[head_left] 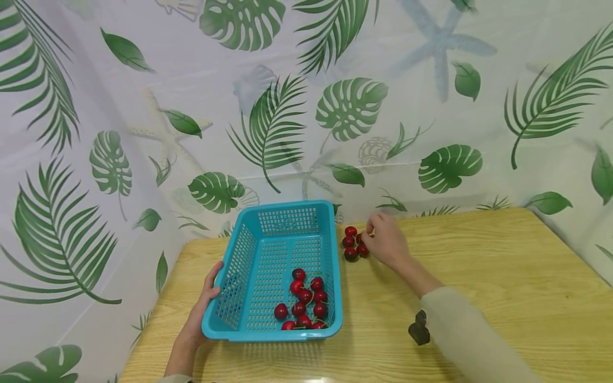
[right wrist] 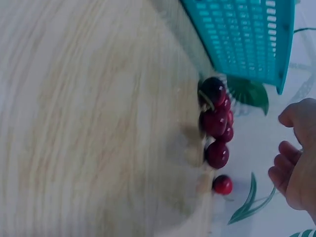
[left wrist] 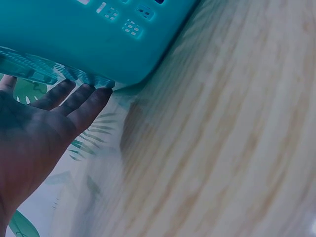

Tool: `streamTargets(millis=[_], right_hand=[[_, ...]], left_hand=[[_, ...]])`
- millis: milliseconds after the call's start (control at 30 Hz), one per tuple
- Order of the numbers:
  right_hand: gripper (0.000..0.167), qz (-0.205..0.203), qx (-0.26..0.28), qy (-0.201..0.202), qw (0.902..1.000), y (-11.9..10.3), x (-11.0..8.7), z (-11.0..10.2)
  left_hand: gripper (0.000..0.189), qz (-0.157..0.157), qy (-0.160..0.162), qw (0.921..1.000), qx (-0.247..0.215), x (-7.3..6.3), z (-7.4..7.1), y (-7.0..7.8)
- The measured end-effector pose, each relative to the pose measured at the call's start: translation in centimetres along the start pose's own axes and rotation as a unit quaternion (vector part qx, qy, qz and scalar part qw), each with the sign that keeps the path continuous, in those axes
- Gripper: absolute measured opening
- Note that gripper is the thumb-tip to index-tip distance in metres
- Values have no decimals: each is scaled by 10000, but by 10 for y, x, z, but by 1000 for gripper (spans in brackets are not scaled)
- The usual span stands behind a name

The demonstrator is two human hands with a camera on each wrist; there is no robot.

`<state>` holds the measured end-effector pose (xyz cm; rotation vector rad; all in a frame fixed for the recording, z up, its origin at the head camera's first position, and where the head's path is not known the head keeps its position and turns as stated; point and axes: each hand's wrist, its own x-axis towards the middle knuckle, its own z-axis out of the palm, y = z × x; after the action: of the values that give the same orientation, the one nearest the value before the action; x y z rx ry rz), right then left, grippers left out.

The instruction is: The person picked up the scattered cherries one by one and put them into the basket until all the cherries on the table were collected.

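"What's hidden?"

"In the head view, the right hand [head_left: 389,243] partly hides the loose cherries [head_left: 349,242], and the left hand [head_left: 200,308] loses fingers behind the basket [head_left: 274,266]"

"Cut off?"

"The basket in both wrist views; the right hand at its own camera's edge"

"Too small?"

"Marks [head_left: 287,221] on the basket's far wall"

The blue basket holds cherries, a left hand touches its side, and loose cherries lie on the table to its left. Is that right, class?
The side is wrong: the head view shows the loose cherries lying to the right of the blue basket, not left.
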<state>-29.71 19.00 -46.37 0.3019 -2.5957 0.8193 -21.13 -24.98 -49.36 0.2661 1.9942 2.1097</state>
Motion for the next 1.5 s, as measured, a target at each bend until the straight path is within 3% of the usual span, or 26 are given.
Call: streamTargets(millis=[133, 500, 667, 800, 967, 1067, 1500], right_hand=[[6, 391, -150, -630, 9971, 17, -4, -2], [28, 689, -274, -1728, 9822, 39, -10, -1], [20, 592, -253, -1405, 9880, 37, -11, 5], [14, 17, -267, -1089, 9937, 28, -14, 12], [11, -760, -687, -1083, 9888, 19, -17, 21], [10, -1009, -879, -1085, 9850, 17, -19, 26], [14, -1003, -1224, -1337, 9783, 17, -18, 31]], left_hand=[[60, 7, 19, 10000, 75, 2, 0, 0], [60, 79, 22, 9999, 88, 1, 3, 0], [61, 48, -57, 10000, 42, 1, 3, -1], [61, 19, -36, 10000, 39, 0, 2, -2], [60, 47, -34, 10000, 43, 0, 0, -2], [60, 52, -64, 10000, 27, 0, 0, -1], [60, 126, -72, 9999, 83, 2, 1, -1]])
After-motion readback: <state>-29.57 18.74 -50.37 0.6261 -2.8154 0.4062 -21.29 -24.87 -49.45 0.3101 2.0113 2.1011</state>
